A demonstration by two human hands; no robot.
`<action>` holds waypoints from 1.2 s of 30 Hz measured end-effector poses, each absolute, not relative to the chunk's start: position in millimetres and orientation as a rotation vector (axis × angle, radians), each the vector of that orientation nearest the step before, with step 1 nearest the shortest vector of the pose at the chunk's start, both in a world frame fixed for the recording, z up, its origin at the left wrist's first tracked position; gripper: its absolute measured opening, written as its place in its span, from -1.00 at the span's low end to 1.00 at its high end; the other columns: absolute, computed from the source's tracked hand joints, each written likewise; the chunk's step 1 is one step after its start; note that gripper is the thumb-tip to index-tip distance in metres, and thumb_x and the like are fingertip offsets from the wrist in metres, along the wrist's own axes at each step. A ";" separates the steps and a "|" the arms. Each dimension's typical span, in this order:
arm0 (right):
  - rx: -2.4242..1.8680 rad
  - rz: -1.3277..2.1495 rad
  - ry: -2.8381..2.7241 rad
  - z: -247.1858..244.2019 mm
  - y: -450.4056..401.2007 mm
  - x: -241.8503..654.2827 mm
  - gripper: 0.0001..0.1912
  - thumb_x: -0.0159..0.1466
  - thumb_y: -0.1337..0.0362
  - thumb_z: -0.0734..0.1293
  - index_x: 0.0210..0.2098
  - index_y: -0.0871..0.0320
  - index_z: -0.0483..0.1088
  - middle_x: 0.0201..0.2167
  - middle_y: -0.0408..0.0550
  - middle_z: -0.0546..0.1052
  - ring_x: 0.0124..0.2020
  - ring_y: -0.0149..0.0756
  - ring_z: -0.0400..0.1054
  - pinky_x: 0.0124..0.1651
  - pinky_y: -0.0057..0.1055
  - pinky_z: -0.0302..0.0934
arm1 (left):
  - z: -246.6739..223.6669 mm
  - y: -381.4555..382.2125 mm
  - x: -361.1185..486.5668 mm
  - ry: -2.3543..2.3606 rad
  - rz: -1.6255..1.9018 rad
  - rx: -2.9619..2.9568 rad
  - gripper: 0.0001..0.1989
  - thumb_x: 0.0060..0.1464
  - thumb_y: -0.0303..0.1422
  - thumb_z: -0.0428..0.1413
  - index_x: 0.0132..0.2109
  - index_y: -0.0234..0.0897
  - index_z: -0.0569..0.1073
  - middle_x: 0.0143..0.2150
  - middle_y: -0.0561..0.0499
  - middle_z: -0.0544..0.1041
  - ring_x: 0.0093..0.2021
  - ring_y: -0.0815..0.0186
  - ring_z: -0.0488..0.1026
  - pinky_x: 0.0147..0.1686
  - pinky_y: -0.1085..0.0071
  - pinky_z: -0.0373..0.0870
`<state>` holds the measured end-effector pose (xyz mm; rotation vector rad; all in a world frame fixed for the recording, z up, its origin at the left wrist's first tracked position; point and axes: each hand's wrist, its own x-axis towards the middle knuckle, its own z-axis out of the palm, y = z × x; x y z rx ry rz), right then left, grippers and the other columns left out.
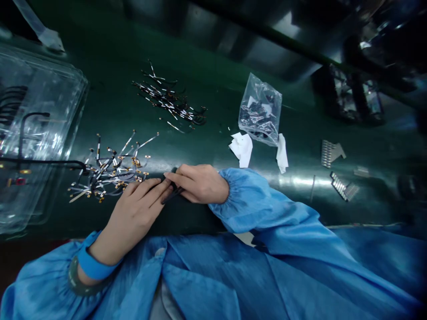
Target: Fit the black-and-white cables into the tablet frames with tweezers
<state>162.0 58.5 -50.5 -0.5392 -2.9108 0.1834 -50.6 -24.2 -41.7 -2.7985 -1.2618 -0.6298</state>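
My left hand (135, 215) and my right hand (203, 184) meet at the fingertips over the near part of the bench. Held in my right hand is a dark, slim tool that looks like black tweezers (172, 195), its narrow end slanting down to the left. The left fingers are pressed together beside it, and whatever they pinch is hidden. Left of my left hand lies a loose pile of small flex cables (113, 171) with gold ends and white strips. Farther back, a second pile of similar flex cables (170, 102) lies roughly in a line.
Clear plastic trays (71, 89) are stacked at the left, with a black cable (60, 161) across them. A clear bag (262, 109) of dark parts lies beside white paper scraps (243, 149). Small metal pieces (330, 152) lie at the right.
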 end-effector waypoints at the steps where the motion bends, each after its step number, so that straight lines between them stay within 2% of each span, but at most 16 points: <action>1: -0.526 0.153 -2.921 -49.7 56.9 161.7 -0.56 0.41 0.29 0.05 0.16 0.34 0.31 -0.25 0.04 0.44 -0.32 -0.33 0.31 -0.45 -0.42 0.08 | -41.8 -24.2 -50.5 -1.266 -0.629 -2.797 -0.64 0.23 -0.61 -0.13 0.02 -0.38 0.49 -0.03 -0.11 0.61 -0.02 0.11 0.48 -0.24 0.20 0.34; 6: -0.504 0.072 -3.000 -45.3 52.9 160.0 -0.55 0.41 0.33 0.02 0.18 0.39 0.27 -0.37 -0.01 0.39 -0.35 -0.32 0.29 -0.46 -0.41 0.07 | -43.9 -25.2 -50.5 -1.288 -0.635 -2.783 -0.63 0.25 -0.60 -0.14 0.04 -0.35 0.48 -0.02 -0.08 0.61 0.01 0.13 0.47 -0.18 0.21 0.34; 11: -0.528 0.120 -2.985 -46.5 53.0 162.9 -0.54 0.39 0.28 0.05 0.17 0.35 0.29 -0.34 0.00 0.42 -0.34 -0.32 0.30 -0.44 -0.42 0.11 | -45.4 -25.4 -51.2 -1.275 -0.631 -2.781 -0.63 0.24 -0.61 -0.13 0.04 -0.39 0.48 0.01 -0.09 0.60 0.01 0.11 0.46 -0.18 0.19 0.34; 15: -0.503 0.094 -2.956 -45.3 55.9 162.8 -0.54 0.40 0.30 0.03 0.14 0.36 0.33 -0.38 -0.02 0.42 -0.38 -0.33 0.30 -0.46 -0.41 0.07 | -46.2 -25.5 -51.7 -1.276 -0.648 -2.791 -0.63 0.22 -0.62 -0.12 0.05 -0.41 0.47 0.00 -0.12 0.60 0.00 0.10 0.47 -0.19 0.18 0.34; 22: -0.628 0.209 -2.914 -46.3 59.6 164.5 -0.57 0.35 0.30 0.13 0.17 0.15 0.33 -0.32 -0.07 0.44 -0.36 -0.37 0.30 -0.42 -0.44 0.03 | -48.0 -26.1 -52.8 -1.289 -0.657 -2.807 -0.62 0.19 -0.65 -0.12 -0.01 -0.35 0.51 0.06 -0.14 0.57 0.02 0.10 0.48 -0.16 0.16 0.38; 25: -0.588 0.165 -2.925 -47.6 59.7 165.9 -0.57 0.35 0.29 0.14 0.17 0.14 0.34 -0.35 -0.08 0.44 -0.40 -0.38 0.29 -0.45 -0.42 -0.03 | -47.7 -26.3 -54.4 -1.269 -0.668 -2.801 -0.63 0.20 -0.65 -0.12 0.01 -0.37 0.48 0.03 -0.14 0.58 0.03 0.11 0.49 -0.12 0.16 0.39; 28: -0.594 0.138 -2.932 -45.4 67.0 167.9 -0.59 0.35 0.29 0.13 0.13 0.13 0.40 -0.37 -0.07 0.46 -0.38 -0.36 0.31 -0.44 -0.40 -0.03 | -45.7 -28.0 -59.0 -1.252 -0.680 -2.815 -0.65 0.20 -0.65 -0.08 0.03 -0.37 0.45 0.09 -0.16 0.55 0.06 0.12 0.48 -0.06 0.16 0.39; 33: -1.114 0.063 -2.892 -33.9 88.9 168.8 -0.55 0.33 0.29 0.16 0.15 0.19 0.40 -0.27 0.05 0.54 -0.33 -0.27 0.37 -0.39 -0.37 0.02 | -41.1 -32.6 -73.3 -1.453 -0.724 -2.631 -0.62 0.17 -0.58 0.08 0.12 -0.29 0.37 0.07 -0.16 0.55 0.06 0.08 0.49 -0.07 0.12 0.40; 36: -1.349 -0.011 -2.775 -24.5 96.5 171.4 -0.52 0.33 0.29 0.16 0.21 0.20 0.34 -0.19 0.08 0.55 -0.31 -0.23 0.39 -0.40 -0.35 0.03 | -41.6 -33.4 -81.4 -1.567 -0.689 -2.531 -0.57 0.16 -0.50 0.14 0.16 -0.28 0.34 0.10 -0.24 0.52 0.14 -0.05 0.43 0.08 -0.06 0.34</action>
